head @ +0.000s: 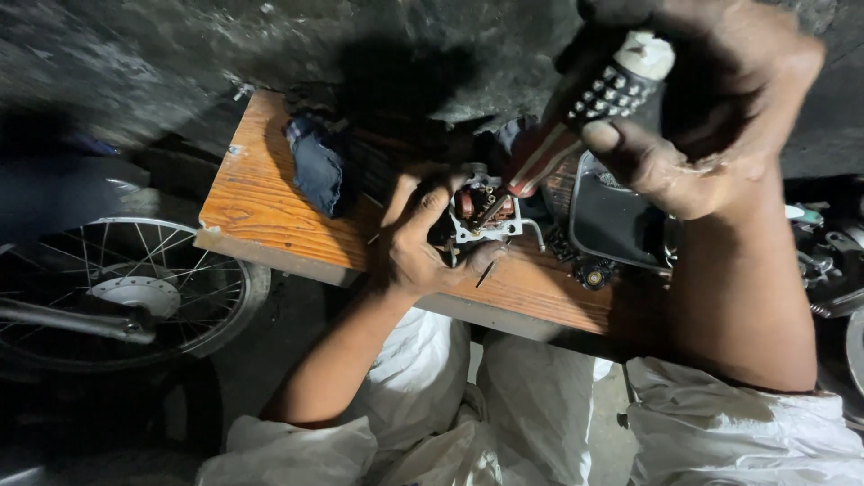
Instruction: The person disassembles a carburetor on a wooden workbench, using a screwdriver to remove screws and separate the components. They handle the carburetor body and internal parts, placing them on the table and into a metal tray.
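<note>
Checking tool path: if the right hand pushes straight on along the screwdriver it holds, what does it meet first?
The right hand grips a screwdriver angled down-left. Its tip sits at, or just above, the carburetor held by the left hand, so the carburetor's open face comes first. Actual contact is unclear from this view.

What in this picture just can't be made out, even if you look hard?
Head view only:
- Screwdriver tip: lost inside the small metal part.
- Underside of that part: covered by the left hand.
- Screwdriver handle top: wrapped by the right hand.
- Dark tray contents: in shadow behind the right forearm.
- Spoked wheel: cut off by the left edge.
- Upper left corner: dark and blurred.
</note>
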